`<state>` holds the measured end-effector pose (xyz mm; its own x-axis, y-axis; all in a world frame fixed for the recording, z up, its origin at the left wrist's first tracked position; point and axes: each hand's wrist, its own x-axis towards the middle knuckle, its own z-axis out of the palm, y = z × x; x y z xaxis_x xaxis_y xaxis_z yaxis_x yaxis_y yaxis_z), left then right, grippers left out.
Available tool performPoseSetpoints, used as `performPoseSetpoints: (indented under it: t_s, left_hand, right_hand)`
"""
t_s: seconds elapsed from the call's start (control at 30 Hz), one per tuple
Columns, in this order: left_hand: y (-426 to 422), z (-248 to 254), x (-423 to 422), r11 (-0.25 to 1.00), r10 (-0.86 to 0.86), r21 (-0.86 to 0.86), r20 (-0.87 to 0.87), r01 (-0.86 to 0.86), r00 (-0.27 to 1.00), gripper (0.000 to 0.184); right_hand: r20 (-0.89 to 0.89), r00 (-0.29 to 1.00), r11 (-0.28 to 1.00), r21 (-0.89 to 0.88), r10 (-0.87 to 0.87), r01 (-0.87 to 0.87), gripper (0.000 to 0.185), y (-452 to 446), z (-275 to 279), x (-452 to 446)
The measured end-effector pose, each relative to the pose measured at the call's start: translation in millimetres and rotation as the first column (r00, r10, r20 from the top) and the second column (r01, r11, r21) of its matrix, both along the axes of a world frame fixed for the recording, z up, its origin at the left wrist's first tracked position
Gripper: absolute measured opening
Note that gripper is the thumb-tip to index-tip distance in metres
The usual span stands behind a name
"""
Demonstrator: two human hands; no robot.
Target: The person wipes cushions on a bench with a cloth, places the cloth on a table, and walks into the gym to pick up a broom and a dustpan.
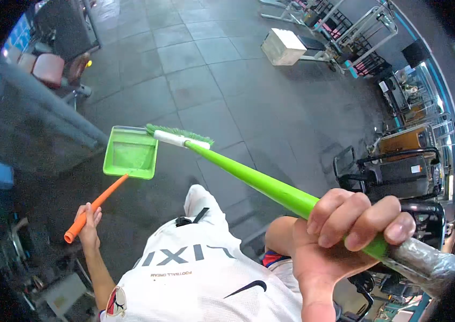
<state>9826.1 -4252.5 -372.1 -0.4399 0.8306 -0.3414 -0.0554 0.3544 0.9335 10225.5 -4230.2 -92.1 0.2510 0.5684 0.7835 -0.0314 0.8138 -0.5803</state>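
Observation:
My right hand [345, 231] is closed round the green handle of a broom [254, 180], near the end wrapped in clear plastic. The broom's white head with green bristles [184, 137] overlaps the upper right corner of a green dustpan [131, 153]; whether they touch I cannot tell. The dustpan has an orange handle, and my left hand [89, 222] is wrapped round its lower part, at the lower left. Both tools reach out ahead of my white shirt, over the dark floor.
Dark floor tiles [195, 80] stretch ahead. A pale box [284, 47] stands by a bench at the upper right. Gym equipment with black frames [405, 172] lines the right side. A grey panel [39, 118] and a reddish padded seat [48, 70] are on the left.

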Motion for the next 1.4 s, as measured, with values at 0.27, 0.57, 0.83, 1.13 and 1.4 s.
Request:
performPoseSetpoints:
  t_s: [0.27, 0.57, 0.83, 1.13, 1.4]
  left_hand:
    - [285, 3, 4, 0.987, 0.137, 0.070, 0.105, -0.144, 0.985, 0.026]
    - [494, -18, -33, 0.942, 0.305, 0.096, 0.161, -0.322, 0.939, 0.027]
    - [852, -68, -125, 0.973, 0.223, 0.050, 0.023, -0.224, 0.975, 0.026]
    - [1238, -45, -206, 0.989, 0.084, 0.118, 0.066, -0.092, 0.994, 0.023]
    - [1485, -27, -222, 0.921, 0.366, 0.072, 0.177, -0.383, 0.913, 0.039]
  right_hand:
    - [-0.045, 0.990, 0.991, -0.018, -0.135, 0.134, 0.027, 317, -21, -4]
    - [-0.018, 0.969, 0.960, -0.141, -0.248, 0.243, 0.018, 688, -124, -27]
    - [0.078, 0.893, 0.833, -0.332, -0.443, 0.442, 0.031, 949, -202, -27]
    - [0.281, 0.689, 0.510, -0.502, -0.668, 0.699, 0.038, 1193, -252, -8]
    - [0.417, 0.778, 0.486, -0.614, -0.470, 0.622, 0.041, 1566, -268, -65]
